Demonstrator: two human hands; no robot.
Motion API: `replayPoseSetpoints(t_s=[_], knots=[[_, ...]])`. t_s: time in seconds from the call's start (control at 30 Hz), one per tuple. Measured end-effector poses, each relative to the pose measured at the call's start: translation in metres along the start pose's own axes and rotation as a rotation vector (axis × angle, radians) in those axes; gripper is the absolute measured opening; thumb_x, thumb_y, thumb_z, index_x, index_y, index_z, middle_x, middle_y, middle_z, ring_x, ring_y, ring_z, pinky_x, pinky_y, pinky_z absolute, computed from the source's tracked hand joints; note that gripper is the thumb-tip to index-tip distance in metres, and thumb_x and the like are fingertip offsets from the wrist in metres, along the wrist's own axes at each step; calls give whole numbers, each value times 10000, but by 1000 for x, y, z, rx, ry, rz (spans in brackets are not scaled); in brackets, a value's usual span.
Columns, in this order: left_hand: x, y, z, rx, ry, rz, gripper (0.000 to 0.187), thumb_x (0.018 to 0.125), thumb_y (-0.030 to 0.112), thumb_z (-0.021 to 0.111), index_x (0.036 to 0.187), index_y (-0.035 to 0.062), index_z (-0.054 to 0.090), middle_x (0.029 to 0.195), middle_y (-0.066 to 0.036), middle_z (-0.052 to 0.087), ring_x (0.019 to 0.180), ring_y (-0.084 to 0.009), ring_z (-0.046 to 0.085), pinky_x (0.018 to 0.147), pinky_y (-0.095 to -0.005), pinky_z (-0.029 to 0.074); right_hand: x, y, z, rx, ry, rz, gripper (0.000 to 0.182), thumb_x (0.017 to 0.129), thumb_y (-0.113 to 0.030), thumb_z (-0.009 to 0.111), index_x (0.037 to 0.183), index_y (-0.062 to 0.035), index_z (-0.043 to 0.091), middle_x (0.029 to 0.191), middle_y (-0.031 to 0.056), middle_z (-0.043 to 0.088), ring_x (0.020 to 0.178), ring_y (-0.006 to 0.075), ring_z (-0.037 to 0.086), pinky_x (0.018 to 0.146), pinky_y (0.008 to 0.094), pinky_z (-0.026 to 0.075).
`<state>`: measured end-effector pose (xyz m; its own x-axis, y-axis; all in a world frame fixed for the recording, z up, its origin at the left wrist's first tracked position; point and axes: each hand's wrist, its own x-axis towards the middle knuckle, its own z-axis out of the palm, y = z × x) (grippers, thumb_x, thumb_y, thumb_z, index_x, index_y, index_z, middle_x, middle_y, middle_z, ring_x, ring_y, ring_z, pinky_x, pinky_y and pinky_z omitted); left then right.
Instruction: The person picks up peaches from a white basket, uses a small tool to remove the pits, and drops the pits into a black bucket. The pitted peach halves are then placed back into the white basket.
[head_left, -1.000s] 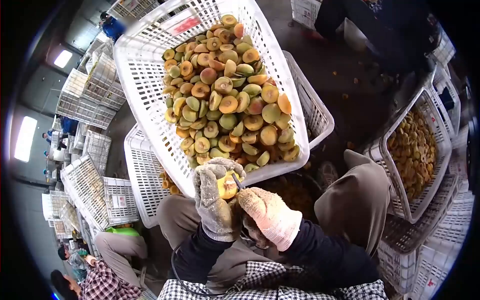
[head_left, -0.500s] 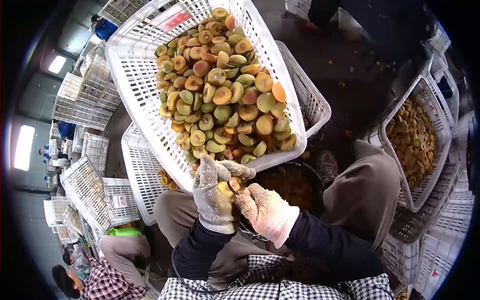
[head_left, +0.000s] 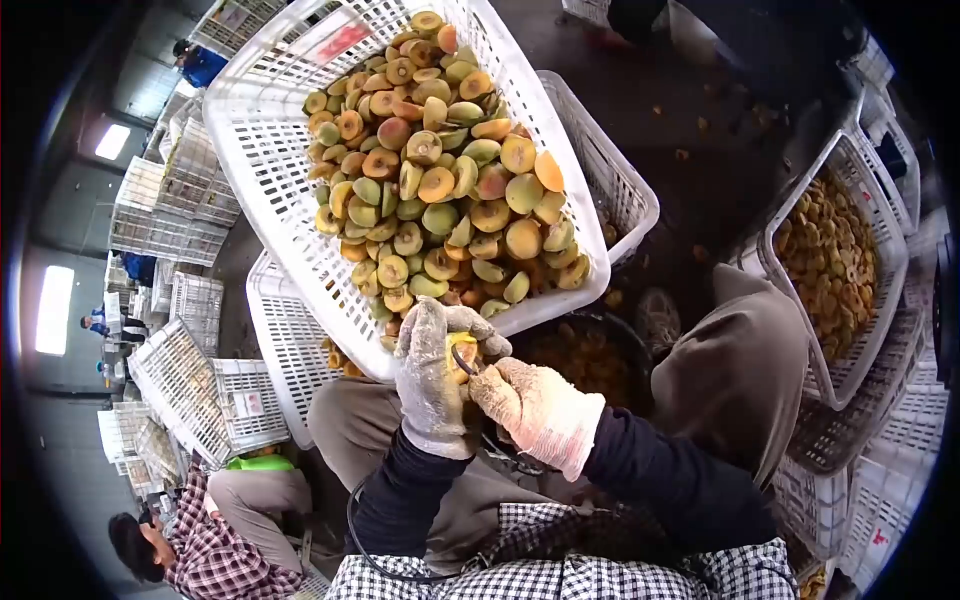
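Observation:
My left hand (head_left: 435, 378), in a dusty knitted glove, is wrapped round a halved yellow-orange fruit (head_left: 462, 355) just below the large white crate. Close against it, my gloved right hand (head_left: 530, 408) pinches a small tool with a dark curved loop (head_left: 463, 361) lying at the fruit's cut face. The tool's handle is mostly hidden by the fingers. The white crate (head_left: 595, 287) is tilted and holds many halved fruits (head_left: 440, 185), green to orange, some with a hollow in the middle.
A dark tub (head_left: 636, 345) of orange pieces sits beneath my hands, between my knees. On the right stands another white crate (head_left: 825, 375) of fruit halves over stacked crates. A seated person in a checked shirt (head_left: 225, 530) is at lower left. Stacked crates (head_left: 180, 210) fill the left.
The view has shifted slightly. The fruit in my left hand has turned, and the dark loop shows higher against it. The person at lower left has moved, with more of the body showing.

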<state>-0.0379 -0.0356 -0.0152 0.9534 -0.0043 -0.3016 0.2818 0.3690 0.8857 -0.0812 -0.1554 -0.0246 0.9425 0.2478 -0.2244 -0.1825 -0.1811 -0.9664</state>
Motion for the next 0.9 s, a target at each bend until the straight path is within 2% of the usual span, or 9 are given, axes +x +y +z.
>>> replayPoseSetpoints(t_s=[0.07,0.13,0.2,0.27,0.33,0.37,0.5,0.67,0.9], knots=[[-2,-4,9,83,-3,122,374,940,365,490,787,28,538,719,-106,570,632,-225,582,611,-352,501,-2,-13,-15,438,-244,155,327,935,-317,459,995,-10,551,651,157,580,578,385,572,570,379,495],[-2,-6,11,168,0,245,373,963,337,452,789,16,530,714,-107,579,622,-204,582,613,-318,501,3,-2,-16,623,-374,441,342,939,-345,450,981,-23,559,636,102,561,495,292,548,498,329,476],[2,-9,6,208,-74,274,341,969,289,451,788,9,522,721,-115,583,614,-196,576,616,-314,493,13,50,24,-309,331,-684,337,936,-364,463,957,-43,564,633,50,529,422,159,492,399,274,412],[3,-14,1,224,-87,249,317,970,258,452,800,0,520,729,-120,589,634,-192,577,631,-312,487,8,38,21,-241,397,-619,360,929,-404,473,937,-56,564,631,17,483,387,79,423,337,241,348],[6,-20,-1,327,-144,398,317,975,238,437,798,-10,525,740,-122,594,665,-193,574,646,-313,479,-1,-14,-24,591,-361,497,393,922,-434,474,952,-52,558,641,31,484,381,110,436,340,268,369],[5,-24,2,295,-130,411,308,976,212,428,787,-10,528,747,-126,593,686,-198,571,657,-321,477,-1,-4,-28,807,-496,645,425,916,-462,471,953,-46,549,644,29,484,381,109,429,330,261,366],[10,-30,4,85,-274,347,289,959,189,448,785,-15,556,739,-139,591,691,-226,575,676,-338,481,-4,-8,-29,537,-344,523,410,918,-464,467,936,-62,542,612,14,471,372,98,408,314,250,352],[18,-27,-5,122,-412,295,322,936,221,493,731,-21,547,691,-147,595,672,-236,586,660,-339,488,-8,8,-31,1020,-556,675,421,923,-450,491,805,-48,534,502,-36,398,340,61,327,292,208,276],[26,-12,-7,-354,-330,-460,390,923,336,516,666,43,533,654,-119,588,652,-267,594,683,-386,507,5,17,-35,776,-595,437,474,896,-521,478,768,-68,537,517,1,449,311,85,342,278,238,284]])
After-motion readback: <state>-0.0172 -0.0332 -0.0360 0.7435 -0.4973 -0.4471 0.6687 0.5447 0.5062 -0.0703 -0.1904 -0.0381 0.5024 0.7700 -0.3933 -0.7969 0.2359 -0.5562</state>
